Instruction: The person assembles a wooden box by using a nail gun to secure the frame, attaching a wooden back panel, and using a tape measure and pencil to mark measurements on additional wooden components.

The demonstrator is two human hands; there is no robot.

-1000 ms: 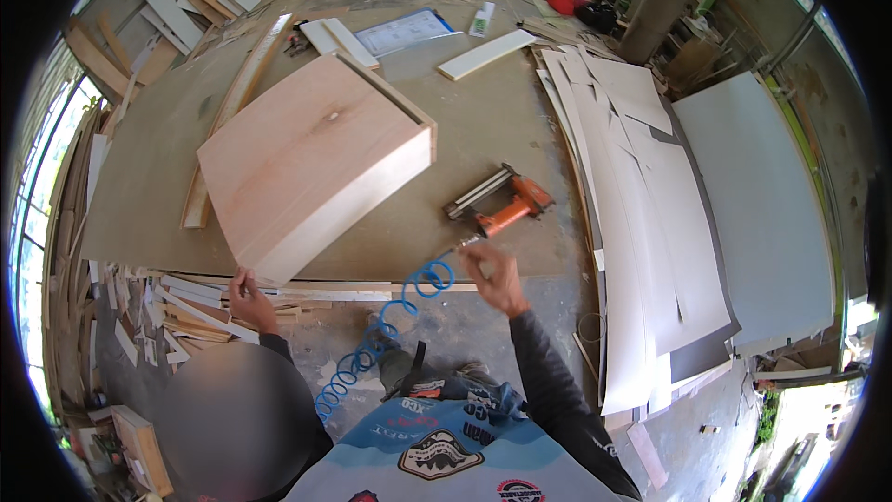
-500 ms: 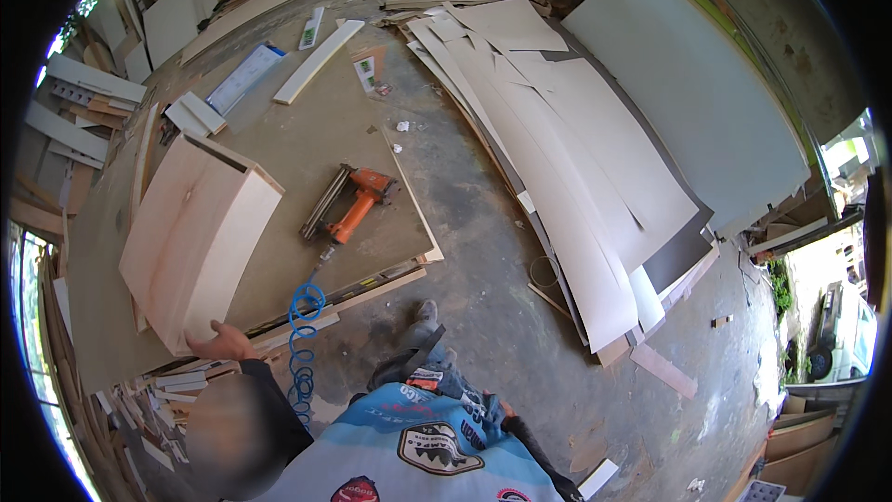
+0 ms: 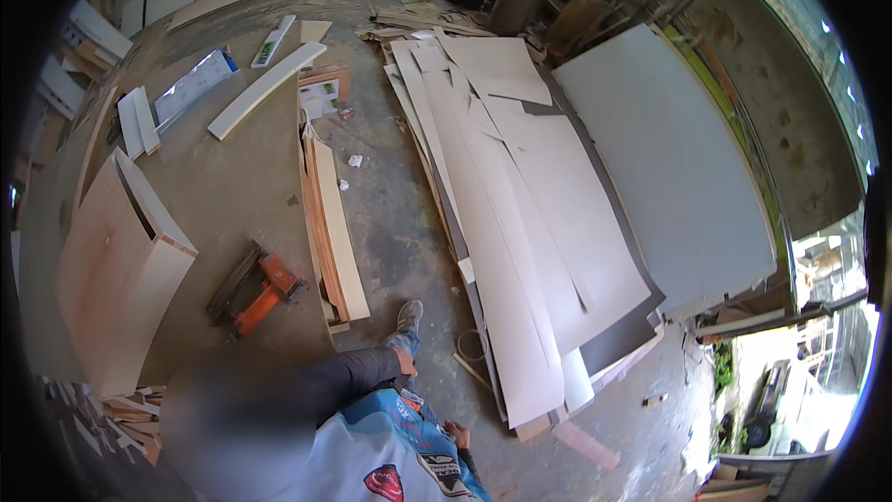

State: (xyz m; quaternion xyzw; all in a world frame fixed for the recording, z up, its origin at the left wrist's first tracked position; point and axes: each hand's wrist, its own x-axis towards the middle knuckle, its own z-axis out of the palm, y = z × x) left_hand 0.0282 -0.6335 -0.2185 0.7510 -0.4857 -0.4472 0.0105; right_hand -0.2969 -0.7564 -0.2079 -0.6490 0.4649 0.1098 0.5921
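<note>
Leftward, a wooden box [image 3: 125, 270]; interior mostly hidden.

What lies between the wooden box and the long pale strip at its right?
The head view shows an orange nail gun there, on the tabletop.

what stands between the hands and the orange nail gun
Nothing visible covers the orange nail gun. Toward the left hand lie the edge of the flat brown tabletop and long pale wooden strips; from the right hand, the dark-sleeved left forearm also crosses the line.
</note>
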